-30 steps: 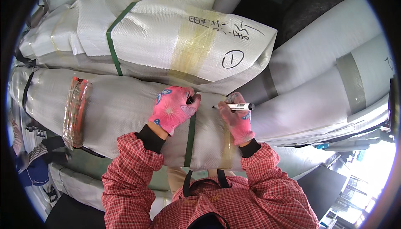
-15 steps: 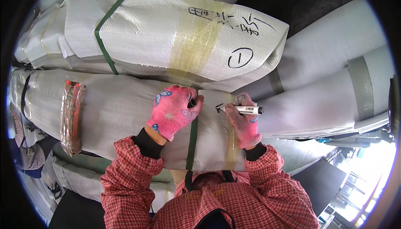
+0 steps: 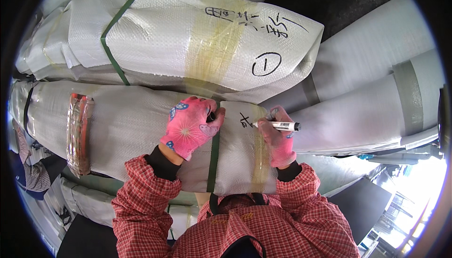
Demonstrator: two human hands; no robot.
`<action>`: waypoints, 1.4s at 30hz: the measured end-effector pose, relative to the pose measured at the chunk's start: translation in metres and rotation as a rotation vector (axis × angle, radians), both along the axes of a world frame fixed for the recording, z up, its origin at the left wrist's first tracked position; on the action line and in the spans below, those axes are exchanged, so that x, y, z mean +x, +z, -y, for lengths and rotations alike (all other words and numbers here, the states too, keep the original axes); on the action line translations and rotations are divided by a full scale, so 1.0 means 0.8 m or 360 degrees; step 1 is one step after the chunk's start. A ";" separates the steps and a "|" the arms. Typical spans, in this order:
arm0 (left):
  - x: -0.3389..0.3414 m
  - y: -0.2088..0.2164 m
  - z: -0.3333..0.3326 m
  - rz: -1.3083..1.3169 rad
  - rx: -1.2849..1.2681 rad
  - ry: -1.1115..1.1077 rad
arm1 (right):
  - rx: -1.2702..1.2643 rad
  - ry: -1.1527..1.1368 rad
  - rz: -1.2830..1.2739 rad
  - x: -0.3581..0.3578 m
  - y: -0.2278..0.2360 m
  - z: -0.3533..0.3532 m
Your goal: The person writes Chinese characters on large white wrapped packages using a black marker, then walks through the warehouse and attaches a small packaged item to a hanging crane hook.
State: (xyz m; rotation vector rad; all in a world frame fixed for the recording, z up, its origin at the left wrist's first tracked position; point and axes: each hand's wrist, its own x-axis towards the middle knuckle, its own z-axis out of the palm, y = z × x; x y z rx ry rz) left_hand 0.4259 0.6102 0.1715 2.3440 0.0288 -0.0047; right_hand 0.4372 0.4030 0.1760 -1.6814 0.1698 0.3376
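Note:
My right hand [image 3: 278, 140], in a pink patterned glove, is closed around a white marker pen [image 3: 284, 126] with a black rear end. The pen's tip meets a white woven-wrapped roll [image 3: 129, 126] in front of me, beside fresh black strokes [image 3: 245, 120]. In a matching glove, my left hand [image 3: 189, 127] rests on the same roll, left of the strokes. Its fingers pinch a small black marker cap [image 3: 211, 116], mostly hidden by them. A green strap [image 3: 213, 164] circles the roll just below the left hand.
Behind lies another woven-wrapped bundle [image 3: 155, 36] with black handwriting and yellowish tape. A clear-wrapped packet with red parts [image 3: 79, 135] sits on the roll's left part. Large grey-white rolls [image 3: 348, 112] extend to the right. Dark panels [image 3: 360, 206] stand at lower right.
The marker has added black strokes to the mark on the roll. My right hand has shifted slightly right and my left hand slightly left in the picture, along with the bundles.

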 end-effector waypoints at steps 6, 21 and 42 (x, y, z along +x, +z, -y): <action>0.000 -0.003 0.000 0.0018 0.0000 -0.0038 | -0.0275 0.0077 0.0190 0.006 -0.002 -0.017; -0.002 0.005 0.001 -0.0090 -0.0056 0.0005 | -0.0006 0.0143 -0.0097 -0.010 0.005 0.009; -0.002 0.005 0.003 -0.0082 -0.0043 0.0042 | -0.0107 0.0172 -0.0001 -0.020 0.003 0.023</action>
